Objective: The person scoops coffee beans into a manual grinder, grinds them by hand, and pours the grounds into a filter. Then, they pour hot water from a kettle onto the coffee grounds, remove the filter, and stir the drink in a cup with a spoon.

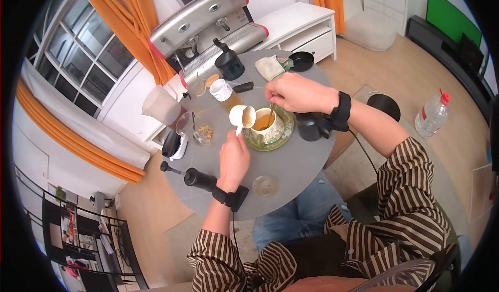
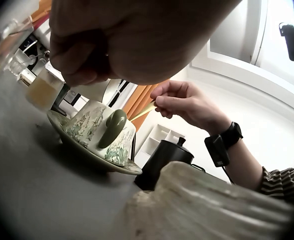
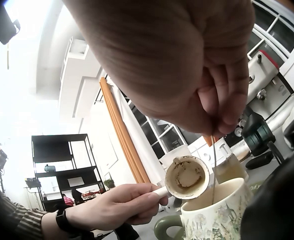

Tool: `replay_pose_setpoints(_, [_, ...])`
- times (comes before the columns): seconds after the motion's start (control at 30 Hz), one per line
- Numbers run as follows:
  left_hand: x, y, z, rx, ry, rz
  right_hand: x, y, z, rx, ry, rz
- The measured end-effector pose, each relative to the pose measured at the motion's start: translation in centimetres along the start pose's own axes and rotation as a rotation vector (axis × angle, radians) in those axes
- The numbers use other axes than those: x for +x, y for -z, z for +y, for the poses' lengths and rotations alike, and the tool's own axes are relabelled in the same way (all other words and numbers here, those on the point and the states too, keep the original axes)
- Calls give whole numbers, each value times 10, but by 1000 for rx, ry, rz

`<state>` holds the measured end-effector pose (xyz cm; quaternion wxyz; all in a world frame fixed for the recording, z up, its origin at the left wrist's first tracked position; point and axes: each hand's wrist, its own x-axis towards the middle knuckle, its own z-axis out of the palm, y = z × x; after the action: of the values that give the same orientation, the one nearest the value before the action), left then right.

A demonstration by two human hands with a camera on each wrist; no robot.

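Observation:
My left hand point(image 1: 234, 159) grips the handle of a small white pouring pan point(image 1: 237, 115), tipped over a floral cup point(image 1: 269, 136). In the right wrist view the pan point(image 3: 187, 178) shows brown residue inside. Amber liquid fills part of the cup, which has a green handle and stands on a green patterned saucer point(image 1: 253, 146). From above, my right hand point(image 1: 297, 93) pinches a thin stick-like stirrer point(image 3: 214, 172) between thumb and fingers. Its lower end is down inside the cup, hidden in the liquid. In the left wrist view the cup point(image 2: 82, 127) stands upright.
A black lidded pot point(image 1: 310, 127) stands right of the saucer. Left are a white mug point(image 1: 221, 90), a frosted jug point(image 1: 160, 105) and a black cylindrical grinder point(image 1: 200, 179). A small glass dish point(image 1: 265, 186) sits near the front edge. Behind are a cloth point(image 1: 271, 68) and an espresso machine point(image 1: 202, 24).

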<state>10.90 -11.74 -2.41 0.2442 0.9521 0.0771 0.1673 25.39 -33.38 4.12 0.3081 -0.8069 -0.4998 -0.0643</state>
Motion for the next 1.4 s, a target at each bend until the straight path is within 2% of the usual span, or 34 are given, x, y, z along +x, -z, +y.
replay_pose_setpoints(0.37, [5,-7,-4,254,-171,53,-6,-3,-2,-40,133,93])
replay_pose_setpoints(0.43, [5,-8,-6,310,-295,109,-9,-2,-6,-59,146,91])
replay_pose_setpoints(0.53, [7,-9,-8,341,-349,146,-12,1,-15,-103,147,77])
replay_pose_setpoints(0.67, [6,-6,-6,338,-339,151,-14,3,-20,-177,147,80])
replay_pose_setpoints(0.73, [4,-3,-4,169,-189,83,-14,1,-16,-194,140,94])
replay_pose_setpoints(0.77, [4,-3,-9,169,-188,85,-13,0,-14,-210,131,109])
replay_pose_setpoints(0.83, [2,-2,-25,-260,6,-20,-10,-1,-11,-222,124,113])
replay_pose_setpoints(0.87, [-2,1,-27,-260,5,-19,-9,-1,-10,-232,112,118])
replay_pose_setpoints(0.93, [-15,9,-28,-691,310,-108,-5,-4,-9,-212,106,113])
replay_pose_setpoints(0.97, [-23,14,-28,-689,308,-108,-2,-5,-9,-191,100,108])
replay_pose_setpoints(1.03, [-40,22,-30,-923,484,-92,4,-7,-10,-138,121,87])
replay_pose_setpoints(1.2, [-80,28,-53,-968,543,-108,6,-8,-14,-76,163,27])
replay_pose_setpoints(1.4, [-101,16,-69,-1038,594,-132,-2,9,-27,-184,71,20])
